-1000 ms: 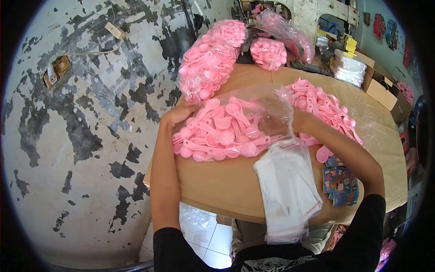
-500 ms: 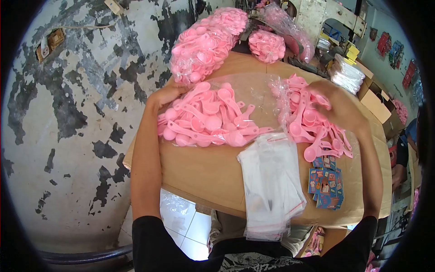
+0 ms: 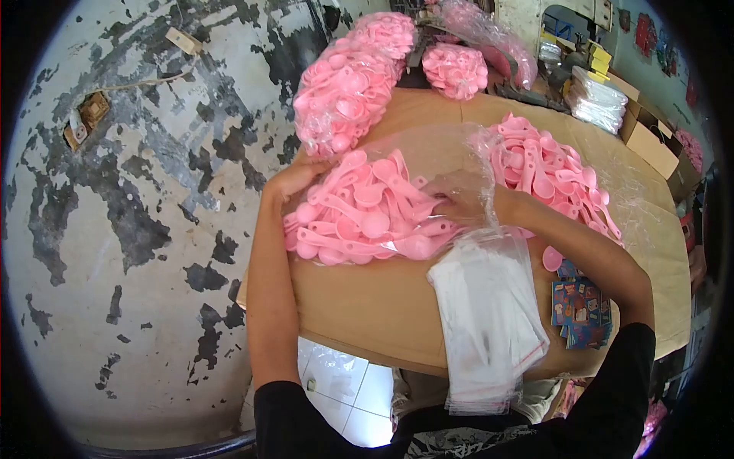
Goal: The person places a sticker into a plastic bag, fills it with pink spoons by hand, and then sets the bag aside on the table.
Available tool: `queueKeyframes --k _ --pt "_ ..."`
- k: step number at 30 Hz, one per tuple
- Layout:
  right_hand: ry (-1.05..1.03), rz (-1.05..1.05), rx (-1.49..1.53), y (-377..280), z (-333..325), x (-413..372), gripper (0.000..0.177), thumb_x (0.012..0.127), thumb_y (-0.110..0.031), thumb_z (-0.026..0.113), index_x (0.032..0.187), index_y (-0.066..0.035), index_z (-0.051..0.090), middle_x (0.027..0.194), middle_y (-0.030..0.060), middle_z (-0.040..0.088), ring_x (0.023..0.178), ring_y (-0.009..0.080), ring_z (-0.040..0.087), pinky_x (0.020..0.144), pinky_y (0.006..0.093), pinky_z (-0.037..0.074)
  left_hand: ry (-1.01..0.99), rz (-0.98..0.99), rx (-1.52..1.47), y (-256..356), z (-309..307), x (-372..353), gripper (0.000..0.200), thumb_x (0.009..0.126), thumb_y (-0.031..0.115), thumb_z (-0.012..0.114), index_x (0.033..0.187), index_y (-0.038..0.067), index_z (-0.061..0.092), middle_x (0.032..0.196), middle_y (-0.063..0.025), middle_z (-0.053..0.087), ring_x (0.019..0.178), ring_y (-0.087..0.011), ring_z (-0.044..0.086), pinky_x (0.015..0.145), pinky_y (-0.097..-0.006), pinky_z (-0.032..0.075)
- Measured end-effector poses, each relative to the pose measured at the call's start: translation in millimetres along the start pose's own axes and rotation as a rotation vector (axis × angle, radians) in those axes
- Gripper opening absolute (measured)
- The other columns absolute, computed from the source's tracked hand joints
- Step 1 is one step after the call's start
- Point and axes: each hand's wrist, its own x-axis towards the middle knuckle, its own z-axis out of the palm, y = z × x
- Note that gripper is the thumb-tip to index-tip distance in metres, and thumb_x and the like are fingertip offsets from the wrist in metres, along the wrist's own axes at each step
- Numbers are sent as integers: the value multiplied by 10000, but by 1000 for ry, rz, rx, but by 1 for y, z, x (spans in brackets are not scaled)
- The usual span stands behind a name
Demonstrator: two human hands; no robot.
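While our left hand [image 3: 300, 177] touches the clear bag [image 3: 447, 147], our right hand [image 3: 466, 193] is inside by pink spoons [image 3: 373, 223]; finger opening and grip we cannot tell.

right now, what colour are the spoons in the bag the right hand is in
The spoons are pink, clearest in the head view.

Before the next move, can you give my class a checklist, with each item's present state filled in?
1. Left hand at the clear bag: ok, at its left edge.
2. Right hand inside the bag: ok, seen through the film beside the bagged pink spoons.
3. Right fingers gripping a spoon: cannot tell, film blurs them.
4. Clear sleeves wholly on the table: not ok, they overhang its near edge.
5. Printed cards squared up: not ok, they lie unevenly.
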Motion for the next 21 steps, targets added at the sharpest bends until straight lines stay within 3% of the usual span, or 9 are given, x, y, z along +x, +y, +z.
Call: queueKeyframes --k 4,5,7,12,15,16,18,20,21 --pt "372 -71 276 11 -16 -47 375 881 -167 631 1230 -35 593 1028 191 657 974 350 623 856 436 476 70 31 21 1 9 -7 359 1015 193 459 1268 -15 603 1208 -111 661 1003 -153 656 904 -275 518" --pt "304 13 331 13 -35 -59 411 872 -122 607 1274 -44 570 1005 197 656 961 362 619 844 440 479 78 47 5 2 9 -7 355 1013 191 460 1264 -14 606 1191 -110 669 985 -151 661 889 -273 525" --pt "198 166 -205 -21 -88 -84 411 879 -106 604 1281 -33 561 1061 217 633 1031 367 593 862 445 482 64 65 12 -1 5 -3 344 1009 184 466 1250 -12 614 1166 -107 679 960 -145 667 865 -272 533" --pt "188 296 -267 27 -116 -147 431 847 -116 650 1252 4 564 1075 223 618 1055 370 580 908 448 461 93 31 6 7 12 -9 325 995 167 488 1233 -13 616 1156 -104 675 985 -143 653 833 -283 539" --pt "367 33 -484 36 -106 -151 438 822 -115 682 1221 30 575 1086 204 618 1045 355 587 933 434 456 157 12 37 18 24 -19 318 994 186 512 1209 -20 623 1154 -105 672 995 -145 650 844 -282 535" --pt "337 49 -298 23 -105 -139 451 785 -93 708 1199 38 586 1135 191 604 1093 348 564 987 430 432 148 32 24 18 23 -18 344 994 194 517 1252 -23 585 1177 -111 662 1020 -152 645 869 -283 528" --pt "193 123 75 10 -85 -109 433 790 -137 689 1188 12 607 1166 187 599 1137 340 551 1002 432 421 124 60 11 11 19 -13 418 996 211 529 1337 -31 509 1224 -123 640 1068 -166 635 917 -286 513" --pt "-96 176 10 7 -63 -66 371 846 -205 643 1177 -37 634 1155 186 621 1097 340 585 969 434 445 126 35 -34 15 21 -14 500 991 138 544 1445 18 374 1356 -120 552 1201 -194 563 1017 -319 459" --pt "125 -191 -222 31 -27 -41 387 888 -229 618 1217 -27 605 1188 205 605 1103 339 585 964 433 449 124 24 -55 16 21 -14 570 988 101 552 1499 42 306 1421 -118 507 1267 -207 527 1067 -336 432"
